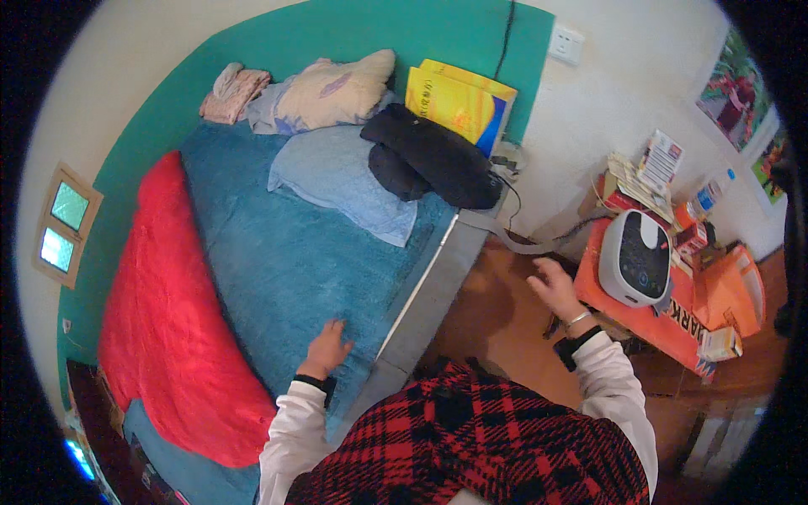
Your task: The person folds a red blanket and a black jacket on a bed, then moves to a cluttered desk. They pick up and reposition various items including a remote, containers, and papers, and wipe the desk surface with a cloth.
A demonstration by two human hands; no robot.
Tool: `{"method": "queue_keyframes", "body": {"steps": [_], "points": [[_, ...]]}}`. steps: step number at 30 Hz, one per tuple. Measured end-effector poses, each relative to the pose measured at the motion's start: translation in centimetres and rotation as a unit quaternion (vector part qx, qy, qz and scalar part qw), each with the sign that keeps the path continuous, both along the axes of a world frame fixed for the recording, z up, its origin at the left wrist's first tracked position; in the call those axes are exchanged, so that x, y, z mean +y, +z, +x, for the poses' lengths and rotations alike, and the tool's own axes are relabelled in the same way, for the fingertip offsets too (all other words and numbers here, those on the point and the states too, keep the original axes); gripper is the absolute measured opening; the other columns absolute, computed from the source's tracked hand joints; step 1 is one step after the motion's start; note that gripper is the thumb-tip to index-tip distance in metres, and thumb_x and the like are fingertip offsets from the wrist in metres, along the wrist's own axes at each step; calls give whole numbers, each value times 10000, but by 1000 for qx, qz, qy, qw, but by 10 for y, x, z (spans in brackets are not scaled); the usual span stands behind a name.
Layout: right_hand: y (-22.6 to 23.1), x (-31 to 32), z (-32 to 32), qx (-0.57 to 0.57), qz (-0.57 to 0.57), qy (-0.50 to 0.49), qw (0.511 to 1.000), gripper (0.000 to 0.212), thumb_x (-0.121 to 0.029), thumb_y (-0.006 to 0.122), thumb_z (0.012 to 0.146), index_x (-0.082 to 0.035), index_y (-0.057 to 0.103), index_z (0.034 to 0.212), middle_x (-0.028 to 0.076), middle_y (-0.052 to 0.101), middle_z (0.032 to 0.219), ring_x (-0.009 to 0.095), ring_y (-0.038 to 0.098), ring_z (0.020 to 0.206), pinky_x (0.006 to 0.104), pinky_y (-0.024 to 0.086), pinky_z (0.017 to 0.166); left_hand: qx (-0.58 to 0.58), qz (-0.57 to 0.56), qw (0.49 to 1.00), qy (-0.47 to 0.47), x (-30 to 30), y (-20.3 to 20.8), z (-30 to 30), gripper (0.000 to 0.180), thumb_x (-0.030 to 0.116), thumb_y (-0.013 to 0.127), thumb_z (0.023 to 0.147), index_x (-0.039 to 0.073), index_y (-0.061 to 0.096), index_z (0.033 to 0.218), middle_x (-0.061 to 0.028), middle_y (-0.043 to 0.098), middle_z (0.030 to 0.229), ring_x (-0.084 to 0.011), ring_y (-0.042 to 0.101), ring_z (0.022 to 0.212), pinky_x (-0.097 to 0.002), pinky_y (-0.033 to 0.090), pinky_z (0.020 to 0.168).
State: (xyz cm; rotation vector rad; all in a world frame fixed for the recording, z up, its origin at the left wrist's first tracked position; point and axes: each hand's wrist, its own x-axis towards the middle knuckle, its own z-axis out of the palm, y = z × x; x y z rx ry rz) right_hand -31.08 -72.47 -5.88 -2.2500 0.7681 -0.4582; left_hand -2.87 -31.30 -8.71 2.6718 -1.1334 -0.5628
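- My left hand (pixel 326 349) is open with nothing in it, fingers loosely spread above the blue bed sheet (pixel 252 227). From this angle I honestly can't tell if I'm touching it or just hovering.
- My right hand (pixel 555 290) is empty too, fingers a bit curled, out over the gap beside the bed.
- Just right of that hand is the white machine (pixel 633 257), on the orange table (pixel 646 321), probably because it's a flat spot within easy reach of the bed.
- Just ahead of the same hand, a grey hose or strap (pixel 526 247) bridges the gap from bed corner to table. Guessing the machine's parked close so it can span that.
- Left of my left hand, the red blanket (pixel 172 337) lies bunched along the far side, which leaves the sheet bare.
- Farther ahead, the black bundle (pixel 438 156) sits by the pillows (pixel 341 88), maybe just shoved aside.
- Hard to see: both palms, where the hose meets the machine, and whatever the dark rim cuts off far right.
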Motion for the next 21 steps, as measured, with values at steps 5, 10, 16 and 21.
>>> {"method": "queue_keyframes", "body": {"steps": [5,10,16,21], "points": [[-18,0,66,66,-70,100,990,452,-302,612,792,-54,520,1159,173,528,1167,336,505,1078,396,423,899,-11,8,999,-32,-23,15,22,476,265,600,784,75,453,1195,-158,464,1240,-354,524,1055,-438,470,833],[-25,-33,156,71,-74,123,987,509,-282,623,771,-41,487,1198,199,506,1194,363,497,1079,393,414,914,24,31,997,-65,-58,8,23,456,271,604,782,76,475,1174,-144,477,1232,-331,530,1057,-426,473,835],[-36,-57,294,114,-239,116,957,823,-363,701,712,-91,280,1365,182,290,1389,356,307,1266,520,375,924,92,37,994,-48,-120,9,19,426,262,610,786,77,482,1148,-148,493,1206,-344,539,1025,-416,483,809],[-42,-101,364,174,-234,131,948,898,-312,753,658,-113,251,1376,173,302,1379,336,325,1260,505,454,839,97,51,994,-22,-160,15,27,443,262,613,783,88,481,1168,-143,494,1215,-343,556,1001,-416,493,798]]}}
